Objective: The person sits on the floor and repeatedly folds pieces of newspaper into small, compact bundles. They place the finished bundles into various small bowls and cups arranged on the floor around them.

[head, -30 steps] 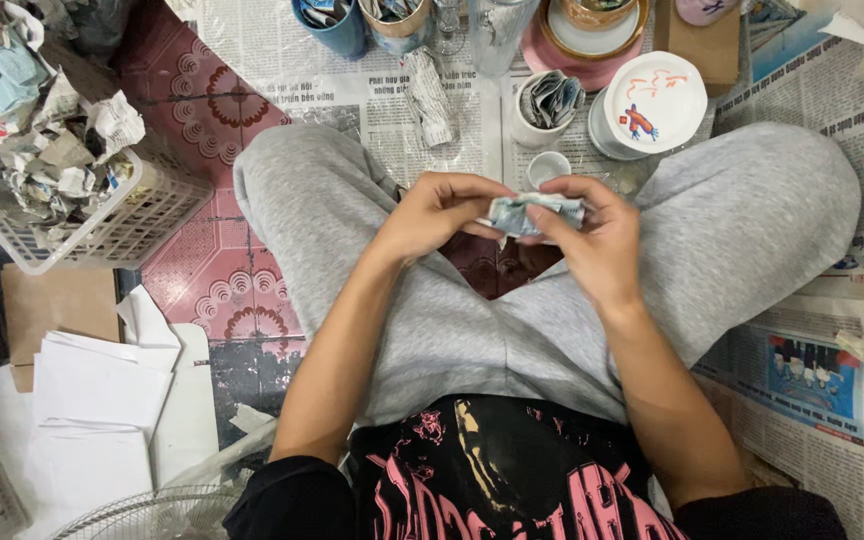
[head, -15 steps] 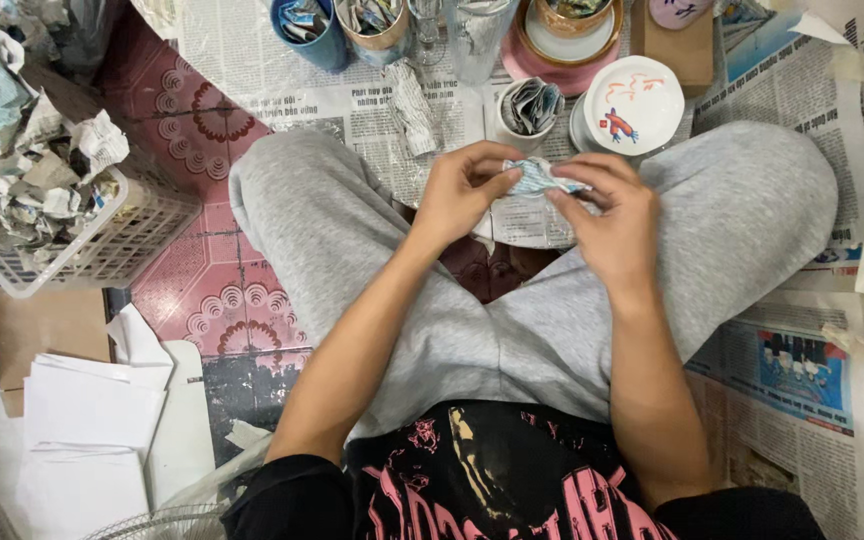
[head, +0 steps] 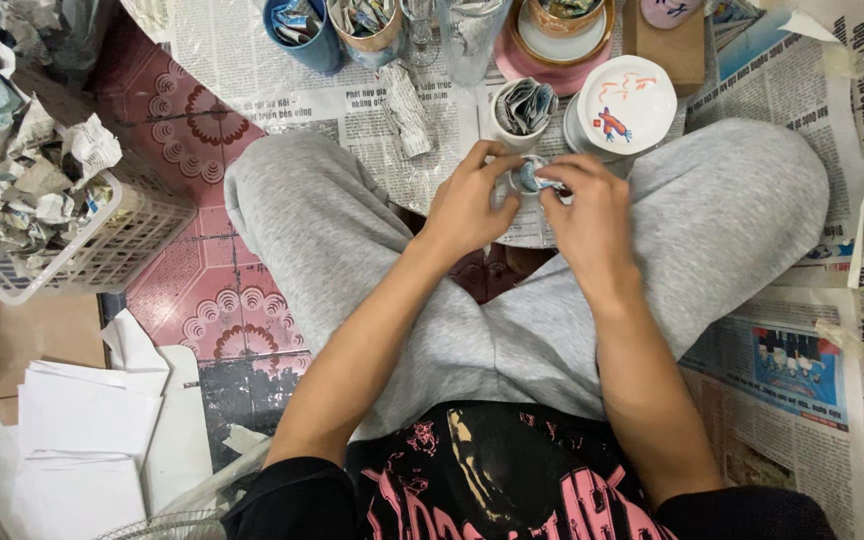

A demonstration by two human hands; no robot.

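Overall, newspaper sheets (head: 832, 330) are spread over the red patterned tile floor (head: 202, 290), and grey-trousered legs (head: 352, 250) are crossed over them in the middle. At far left a white plastic basket (head: 102, 255) is filled with crumpled newspaper scraps (head: 22, 170). At near left a stack of white paper (head: 82, 440) is laid beside a piece of brown cardboard (head: 37, 335). Along the far edge a row of cups is set out: a blue cup (head: 302, 30) and a gold-rimmed cup (head: 367, 25), both stuffed with paper, then a clear glass (head: 472, 35), and a bowl on a pink saucer (head: 552, 45). Just beyond the hands a white cup (head: 524, 110) packed with folded newspaper is seen, with a white lid painted with a red and blue figure (head: 624, 105) just to its right. A small cup (head: 527, 178) is held between both hands above the crossed legs, near the centre. The left hand (head: 467, 205) is closed around its left side, fingers curled. The right hand (head: 592, 215) is pinched narrow on a scrap of paper (head: 550, 183) at the cup's mouth.
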